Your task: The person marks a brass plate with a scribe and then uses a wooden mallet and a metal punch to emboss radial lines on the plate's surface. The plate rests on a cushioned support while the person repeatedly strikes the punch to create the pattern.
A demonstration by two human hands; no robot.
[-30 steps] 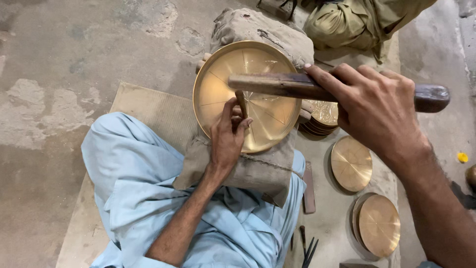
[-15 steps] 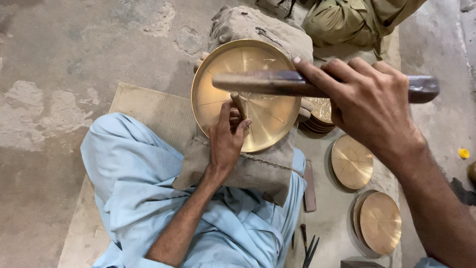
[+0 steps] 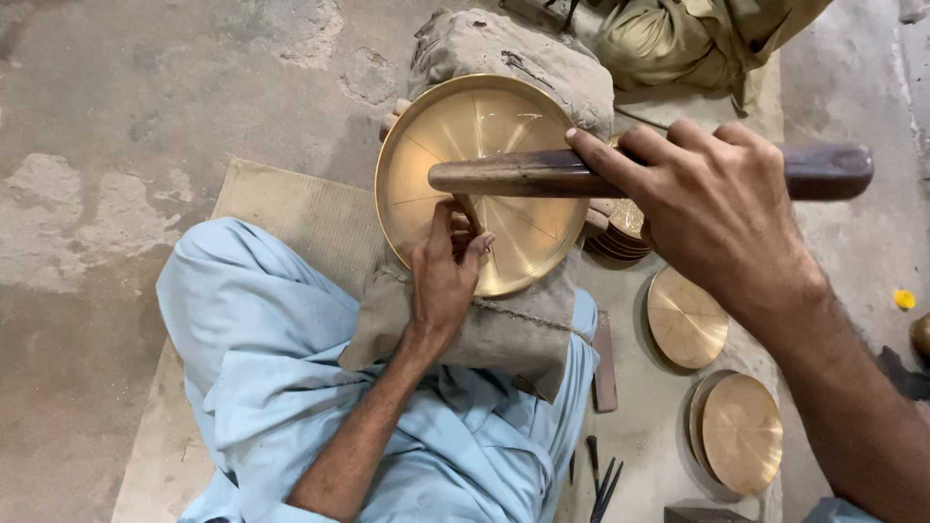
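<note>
A round brass plate (image 3: 480, 179) sits at upper centre of the frame on a cloth-covered block (image 3: 504, 320), shiny, with thin lines radiating across its shallow bowl; nothing loose lies in it. The left hand (image 3: 446, 276) pinches a small metal tool (image 3: 469, 211) upright against it. The right hand (image 3: 712, 208) is wrapped tight round a dark wooden stick (image 3: 542, 176) above the plate. Two brass discs (image 3: 717, 378) lie at lower right.
</note>
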